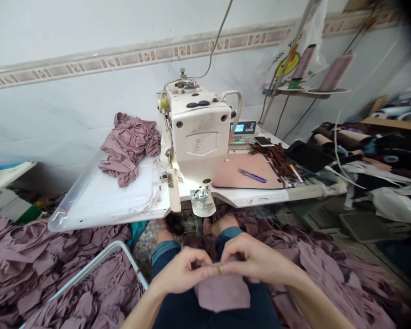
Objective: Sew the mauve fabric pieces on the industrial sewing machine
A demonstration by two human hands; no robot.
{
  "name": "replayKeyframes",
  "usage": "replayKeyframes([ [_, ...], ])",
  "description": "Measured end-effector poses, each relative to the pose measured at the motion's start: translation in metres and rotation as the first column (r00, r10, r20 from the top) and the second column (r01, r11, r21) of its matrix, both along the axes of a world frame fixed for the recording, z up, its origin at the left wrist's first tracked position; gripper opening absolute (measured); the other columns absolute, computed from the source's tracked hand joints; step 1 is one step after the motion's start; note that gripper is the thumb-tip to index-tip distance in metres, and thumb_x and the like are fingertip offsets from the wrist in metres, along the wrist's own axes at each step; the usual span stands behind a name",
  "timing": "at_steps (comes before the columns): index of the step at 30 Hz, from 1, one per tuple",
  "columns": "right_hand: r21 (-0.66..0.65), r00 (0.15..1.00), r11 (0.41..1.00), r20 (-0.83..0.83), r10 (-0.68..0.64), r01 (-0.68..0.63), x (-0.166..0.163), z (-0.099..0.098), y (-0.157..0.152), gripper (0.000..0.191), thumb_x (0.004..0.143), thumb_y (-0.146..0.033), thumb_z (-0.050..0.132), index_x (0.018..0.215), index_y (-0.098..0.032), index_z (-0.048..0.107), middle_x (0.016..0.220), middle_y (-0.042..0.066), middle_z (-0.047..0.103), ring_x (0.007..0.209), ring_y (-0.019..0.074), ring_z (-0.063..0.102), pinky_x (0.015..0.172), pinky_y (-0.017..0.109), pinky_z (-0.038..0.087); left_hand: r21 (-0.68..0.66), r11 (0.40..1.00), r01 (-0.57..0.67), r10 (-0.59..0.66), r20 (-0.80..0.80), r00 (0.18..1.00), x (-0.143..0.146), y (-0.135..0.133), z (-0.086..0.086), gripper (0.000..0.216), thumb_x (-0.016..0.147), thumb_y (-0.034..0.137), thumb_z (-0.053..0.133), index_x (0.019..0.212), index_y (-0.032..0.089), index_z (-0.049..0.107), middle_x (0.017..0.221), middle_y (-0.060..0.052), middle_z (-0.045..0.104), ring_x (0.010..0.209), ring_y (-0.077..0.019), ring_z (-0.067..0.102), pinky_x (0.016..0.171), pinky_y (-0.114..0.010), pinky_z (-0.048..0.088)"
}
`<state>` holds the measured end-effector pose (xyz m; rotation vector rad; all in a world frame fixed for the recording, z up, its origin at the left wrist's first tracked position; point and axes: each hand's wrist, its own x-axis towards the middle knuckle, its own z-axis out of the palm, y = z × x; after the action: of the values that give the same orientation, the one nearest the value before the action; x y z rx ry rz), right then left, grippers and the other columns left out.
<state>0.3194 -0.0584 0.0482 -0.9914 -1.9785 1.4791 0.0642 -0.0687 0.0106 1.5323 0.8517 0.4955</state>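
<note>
Over my lap, both hands pinch the upper edge of a small mauve fabric piece [224, 292]. My left hand [187, 272] grips it from the left, with thumb and fingertips pressed together. From the right, my right hand [250, 258] holds the same edge, its thumb almost meeting the left one. A tiny yellowish spot shows between the thumbs; I cannot make out what it is. The rest of the fabric hangs down below the fingers. Beyond my hands stands a white industrial sewing machine [200, 137], its small metal work plate [203, 205] lit and nearest to me.
Crumpled mauve fabric [130, 146] lies on the table's left wing. Purple thread snips [251, 176] rest on a pinkish mat [226, 169], near a phone [263, 141]. A basket [114, 246] of mauve pieces stands at lower left. Thread cones [337, 73] stand at upper right.
</note>
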Motion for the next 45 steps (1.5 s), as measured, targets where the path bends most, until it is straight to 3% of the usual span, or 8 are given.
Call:
replayKeyframes([
  [7,-0.058,0.937,0.945,-0.126,-0.327,0.322,-0.002,-0.017,0.010,0.041,0.094,-0.050,0.077,0.070,-0.017,0.077,0.061,0.000,0.063,0.055,0.0136,0.053,0.048,0.024,0.039,0.128,0.944,-0.303,0.302,0.024,0.953,-0.010,0.018,0.013,0.040,0.096,0.051,0.078,0.118,0.018,0.082,0.071,0.001,0.063,0.061,-0.0122,0.048,0.056,-0.023,0.036],
  [11,-0.011,0.914,0.921,-0.122,-0.388,0.390,-0.008,-0.011,0.008,0.041,0.097,-0.051,0.074,0.071,-0.019,0.076,0.058,-0.001,0.062,0.051,0.0149,0.054,0.049,0.027,0.040,0.326,0.908,-0.263,0.275,0.009,0.961,-0.009,0.025,0.021,0.029,0.104,0.041,0.071,0.119,0.021,0.086,0.089,-0.007,0.078,0.076,-0.0175,0.067,0.068,-0.027,0.048],
  [15,0.215,0.898,0.872,-0.148,-0.416,0.439,-0.012,0.004,0.007,0.034,0.100,-0.041,0.071,0.074,-0.020,0.078,0.069,0.002,0.072,0.066,0.0188,0.065,0.066,0.030,0.047,0.479,0.844,-0.241,0.281,-0.011,0.960,-0.009,0.030,0.031,0.028,0.108,0.034,0.063,0.106,0.019,0.086,0.091,-0.008,0.080,0.081,-0.0194,0.071,0.076,-0.028,0.051],
  [19,0.259,0.872,0.833,-0.186,-0.454,0.489,-0.016,0.010,0.017,0.035,0.101,-0.043,0.072,0.077,-0.020,0.080,0.070,0.003,0.072,0.066,0.0184,0.062,0.066,0.031,0.046,0.408,0.851,-0.331,0.347,0.035,0.937,-0.006,0.036,0.034,0.030,0.107,0.038,0.062,0.098,0.017,0.082,0.095,-0.008,0.080,0.087,-0.0205,0.071,0.082,-0.028,0.052],
  [25,0.062,0.825,0.838,-0.227,-0.517,0.542,-0.019,0.006,0.041,0.038,0.090,-0.053,0.078,0.075,-0.018,0.080,0.073,0.004,0.075,0.068,0.0202,0.063,0.065,0.030,0.049,0.166,0.844,-0.510,0.501,0.096,0.860,0.001,0.051,0.036,0.039,0.095,0.053,0.075,0.086,0.015,0.078,0.077,-0.003,0.071,0.069,-0.0160,0.058,0.065,-0.026,0.043],
  [31,0.013,0.791,0.811,-0.232,-0.567,0.585,-0.019,0.001,0.056,0.046,0.084,-0.061,0.082,0.071,-0.017,0.080,0.068,0.004,0.071,0.065,0.0198,0.060,0.061,0.030,0.046,0.193,0.773,-0.604,0.598,0.094,0.796,0.008,0.063,0.046,0.035,0.089,0.048,0.079,0.077,0.019,0.064,0.064,0.005,0.051,0.061,-0.0122,0.046,0.060,-0.024,0.036],
  [36,0.004,0.748,0.775,-0.266,-0.608,0.632,-0.019,-0.007,0.066,0.050,0.084,-0.065,0.082,0.071,-0.017,0.080,0.067,0.004,0.070,0.065,0.0195,0.059,0.062,0.031,0.046,0.227,0.703,-0.674,0.642,0.205,0.739,0.014,0.078,0.047,0.028,0.087,0.039,0.081,0.083,0.021,0.060,0.071,0.004,0.055,0.066,-0.0137,0.052,0.066,-0.024,0.041],
  [45,0.042,0.727,0.746,-0.269,-0.632,0.664,-0.015,-0.015,0.085,0.047,0.083,-0.064,0.080,0.075,-0.017,0.081,0.072,0.007,0.074,0.071,0.0234,0.063,0.065,0.033,0.048,0.137,0.773,-0.619,0.564,0.296,0.771,0.020,0.103,0.037,0.038,0.089,0.045,0.082,0.085,0.023,0.052,0.062,0.010,0.044,0.057,-0.0107,0.042,0.059,-0.022,0.035],
])
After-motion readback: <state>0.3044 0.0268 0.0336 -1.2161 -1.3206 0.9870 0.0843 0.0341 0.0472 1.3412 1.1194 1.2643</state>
